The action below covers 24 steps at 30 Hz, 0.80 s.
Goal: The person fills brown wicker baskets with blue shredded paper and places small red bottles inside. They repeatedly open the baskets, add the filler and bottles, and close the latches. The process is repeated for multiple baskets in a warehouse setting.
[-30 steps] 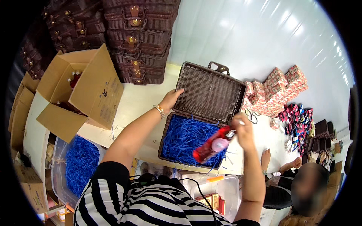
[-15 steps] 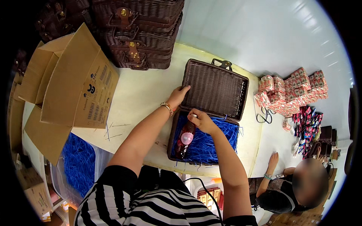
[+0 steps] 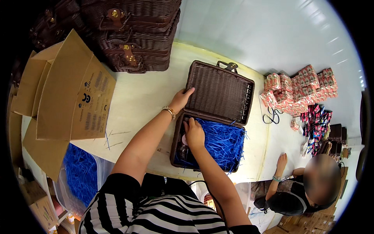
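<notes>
Plenty of light reaches this side of the room: the white table (image 3: 140, 101) glows pale and fairly even, and the wall (image 3: 237, 35) beyond it throws back whitish streaks of glare toward the upper right. Over on the left it gets murky, the stacked wicker cases (image 3: 150, 43) sinking toward black while their metal clasps (image 3: 115, 14) glint. Inside the open basket (image 3: 220, 91), the bottle (image 3: 181, 152) lies in shade beside the right hand (image 3: 194, 134), hard to make out. The middle looks reasonably crisp; straight edges bow toward the round, dark, bluish-fringed rim, and a co-worker's head (image 3: 320, 181) is a smooth blur.
</notes>
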Available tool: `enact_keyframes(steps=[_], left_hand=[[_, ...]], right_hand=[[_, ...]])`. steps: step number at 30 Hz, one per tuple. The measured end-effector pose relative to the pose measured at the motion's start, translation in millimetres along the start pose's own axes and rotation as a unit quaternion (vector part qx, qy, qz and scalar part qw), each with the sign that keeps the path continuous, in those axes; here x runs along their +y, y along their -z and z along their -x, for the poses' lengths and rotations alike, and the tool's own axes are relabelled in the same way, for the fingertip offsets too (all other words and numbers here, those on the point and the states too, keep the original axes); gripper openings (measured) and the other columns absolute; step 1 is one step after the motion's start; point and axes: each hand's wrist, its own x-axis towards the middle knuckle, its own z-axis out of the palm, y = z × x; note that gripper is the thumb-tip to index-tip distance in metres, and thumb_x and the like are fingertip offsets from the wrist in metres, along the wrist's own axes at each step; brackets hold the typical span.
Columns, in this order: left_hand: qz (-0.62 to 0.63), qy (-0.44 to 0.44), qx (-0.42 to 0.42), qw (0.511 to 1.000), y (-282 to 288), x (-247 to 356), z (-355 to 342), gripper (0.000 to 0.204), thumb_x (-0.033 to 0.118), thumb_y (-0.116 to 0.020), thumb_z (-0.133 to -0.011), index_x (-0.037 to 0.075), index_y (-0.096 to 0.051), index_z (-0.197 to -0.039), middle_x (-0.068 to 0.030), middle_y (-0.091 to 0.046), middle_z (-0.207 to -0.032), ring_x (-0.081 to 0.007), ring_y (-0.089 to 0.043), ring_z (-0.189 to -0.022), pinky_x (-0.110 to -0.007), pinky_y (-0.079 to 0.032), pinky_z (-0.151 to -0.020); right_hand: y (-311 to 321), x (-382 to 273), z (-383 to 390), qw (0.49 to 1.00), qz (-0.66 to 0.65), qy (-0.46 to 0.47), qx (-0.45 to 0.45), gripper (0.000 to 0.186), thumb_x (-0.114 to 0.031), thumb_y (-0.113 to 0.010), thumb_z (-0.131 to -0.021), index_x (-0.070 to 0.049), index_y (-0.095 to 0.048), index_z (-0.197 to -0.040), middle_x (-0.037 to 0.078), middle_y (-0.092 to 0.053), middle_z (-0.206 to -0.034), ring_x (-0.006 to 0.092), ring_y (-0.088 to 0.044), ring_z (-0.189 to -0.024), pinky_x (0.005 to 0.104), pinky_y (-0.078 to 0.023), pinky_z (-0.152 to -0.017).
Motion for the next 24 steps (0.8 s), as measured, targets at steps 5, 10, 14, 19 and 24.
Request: enact_keyframes(steps=[5,10,14,19,24], left_hand=[[-0.061,-0.075,0.081,0.992,8.9,-15.1,-8.1,0.073,0.058,-0.058,-0.09,-0.009,-0.061,-0.12,-0.0203,-0.068,-0.114,-0.028,-0.064,-0.107,-0.034,-0.047,-0.092],[-0.183,-0.078,0.101,0.975,-12.7,8.6,7.4,0.068,0.056,-0.052,-0.095,-0.008,-0.064,-0.114,-0.0239,-0.068,-0.109,-0.035,-0.065,-0.104,-0.039,-0.048,-0.092],[-0.405,-0.279,0.312,0.813,-22.8,20.6,31.8,0.054,0.038,-0.058,-0.095,-0.003,-0.055,-0.13,-0.0223,-0.057,-0.126,-0.0362,-0.055,-0.118,-0.043,-0.044,-0.1],[-0.477,-0.418,-0.145,0.759,-96.3,32.0,110.8,0.057,0.031,-0.057,-0.095,0.001,-0.043,-0.142,-0.0205,-0.04,-0.145,-0.037,-0.037,-0.137,-0.046,-0.031,-0.114],[-0.602,-0.323,-0.232,0.693,-129.5,-32.7,144.2,0.075,0.052,-0.055,-0.093,0.007,-0.035,-0.15,-0.0189,-0.025,-0.158,-0.0348,-0.019,-0.147,-0.05,-0.014,-0.121]], right_hand=[[91.9,22.4,17.9,0.993,-0.042,0.045,0.101,0.038,-0.023,-0.063,-0.092,-0.001,-0.045,-0.116,0.022,-0.045,-0.114,0.0403,-0.044,-0.109,0.0487,-0.039,-0.088],[149.1,120.4,51.4,0.983,0.167,-0.076,0.022,0.076,-0.036,-0.06,-0.093,0.001,-0.027,-0.151,0.025,-0.02,-0.158,0.0443,-0.014,-0.146,0.0574,-0.017,-0.117],[84.5,100.0,77.9,0.962,0.214,-0.076,-0.155,0.072,-0.037,-0.06,-0.092,0.005,-0.035,-0.145,0.031,-0.021,-0.155,0.045,-0.012,-0.147,0.059,-0.016,-0.117],[57.4,123.2,73.3,0.979,0.095,-0.047,-0.174,0.066,-0.031,-0.065,-0.088,0.004,-0.042,-0.14,0.034,-0.025,-0.152,0.0473,-0.015,-0.146,0.0603,-0.018,-0.117],[126.7,128.0,94.4,0.995,-0.07,0.003,-0.073,0.056,-0.009,-0.066,-0.082,-0.001,-0.049,-0.136,0.027,-0.035,-0.149,0.0427,-0.032,-0.138,0.049,-0.032,-0.112]])
